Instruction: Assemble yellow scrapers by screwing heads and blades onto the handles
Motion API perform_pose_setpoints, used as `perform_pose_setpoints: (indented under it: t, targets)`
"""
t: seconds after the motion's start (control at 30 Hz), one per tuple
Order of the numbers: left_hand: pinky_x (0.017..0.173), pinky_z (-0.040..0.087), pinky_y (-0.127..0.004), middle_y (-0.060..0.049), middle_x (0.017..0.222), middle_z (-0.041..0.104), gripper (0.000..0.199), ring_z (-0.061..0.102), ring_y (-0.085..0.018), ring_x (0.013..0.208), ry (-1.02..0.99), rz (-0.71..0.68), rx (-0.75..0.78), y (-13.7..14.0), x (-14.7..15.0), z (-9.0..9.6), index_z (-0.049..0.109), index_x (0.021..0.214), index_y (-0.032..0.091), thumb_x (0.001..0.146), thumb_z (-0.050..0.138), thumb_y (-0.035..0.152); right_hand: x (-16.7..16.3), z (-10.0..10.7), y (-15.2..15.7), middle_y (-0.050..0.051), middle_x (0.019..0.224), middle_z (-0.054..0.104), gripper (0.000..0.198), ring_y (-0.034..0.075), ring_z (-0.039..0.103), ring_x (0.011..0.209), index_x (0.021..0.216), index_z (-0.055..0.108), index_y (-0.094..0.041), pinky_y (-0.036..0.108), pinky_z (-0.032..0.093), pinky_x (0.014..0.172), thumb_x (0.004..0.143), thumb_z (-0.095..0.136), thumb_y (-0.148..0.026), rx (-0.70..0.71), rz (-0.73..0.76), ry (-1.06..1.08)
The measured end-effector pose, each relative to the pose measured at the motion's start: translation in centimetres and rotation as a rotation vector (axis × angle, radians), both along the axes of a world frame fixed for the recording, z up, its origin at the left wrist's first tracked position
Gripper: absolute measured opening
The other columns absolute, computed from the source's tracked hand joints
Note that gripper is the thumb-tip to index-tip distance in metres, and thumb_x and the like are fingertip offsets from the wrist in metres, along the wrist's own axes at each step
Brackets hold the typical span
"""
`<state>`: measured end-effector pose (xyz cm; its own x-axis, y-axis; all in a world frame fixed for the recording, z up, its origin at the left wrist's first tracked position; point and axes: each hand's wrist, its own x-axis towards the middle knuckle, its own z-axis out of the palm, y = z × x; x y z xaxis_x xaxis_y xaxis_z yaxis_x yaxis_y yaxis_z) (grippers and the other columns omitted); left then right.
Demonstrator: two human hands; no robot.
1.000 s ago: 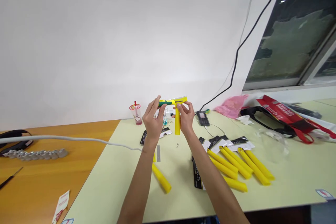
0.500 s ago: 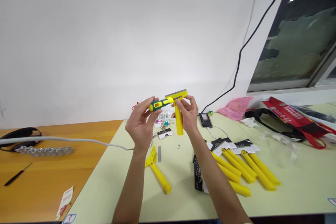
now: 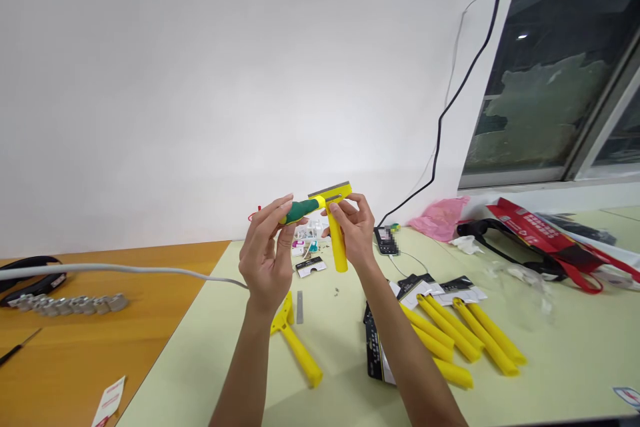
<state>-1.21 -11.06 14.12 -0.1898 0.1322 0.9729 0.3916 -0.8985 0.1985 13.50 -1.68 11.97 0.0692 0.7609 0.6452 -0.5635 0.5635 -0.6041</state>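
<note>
My left hand (image 3: 267,250) is closed on the green and yellow handle of a screwdriver (image 3: 301,209). The screwdriver's metal shaft points right, its tip at the head of a yellow scraper (image 3: 337,243). My right hand (image 3: 353,227) grips that scraper near its neck, with the handle hanging down and a metal blade along the top edge. Below my left hand, a second yellow scraper (image 3: 299,350) lies on the pale table beside a loose metal blade (image 3: 299,307). A few tiny screws (image 3: 337,291) lie farther right.
Several yellow scrapers (image 3: 450,330) in black-and-white packaging lie at the right. Behind are a phone (image 3: 386,240), a pink bag (image 3: 439,219) and a red bag (image 3: 540,233). A grey cable (image 3: 150,269) crosses on the left, above metal sockets (image 3: 70,305).
The screwdriver has rotated in my left hand: its handle now shows mostly green. Its tip stays at the scraper head. The camera view has shifted slightly.
</note>
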Motion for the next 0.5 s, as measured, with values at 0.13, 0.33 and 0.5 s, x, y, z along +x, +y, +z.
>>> perform_pose_setpoints:
  t: [0.13,0.33,0.5]
  targets:
    - [0.084,0.076,-0.044,-0.008,0.138,0.076,0.035,0.079,-0.028,0.121,0.022,0.006,0.013,0.6,-0.2,0.0,0.074,0.137,0.032,0.105,0.071,0.019,0.0,-0.4,0.5,0.0,0.103,0.079,0.045,0.022,0.079,0.086,0.111,0.059,-0.029,0.025,0.066,0.049,0.088,0.093,-0.046,-0.015,-0.034,-0.038]
    - [0.093,0.072,-0.045,-0.009,0.128,0.08,0.022,0.077,-0.028,0.124,0.04,0.025,0.006,1.1,-0.5,0.0,0.075,0.123,0.025,0.102,0.077,0.02,0.4,-0.8,1.0,0.001,0.104,0.079,0.04,0.024,0.08,0.091,0.112,0.06,-0.03,0.029,0.067,0.051,0.091,0.09,-0.048,0.02,-0.09,-0.078]
    - [0.092,0.071,-0.044,-0.012,0.136,0.078,0.033,0.076,-0.031,0.128,0.036,-0.021,-0.076,0.5,-0.8,0.1,0.068,0.138,0.025,0.105,0.074,0.029,0.8,-0.5,0.8,0.002,0.103,0.079,0.039,0.024,0.079,0.092,0.11,0.061,-0.029,0.028,0.067,0.049,0.091,0.09,-0.047,0.052,-0.151,-0.096]
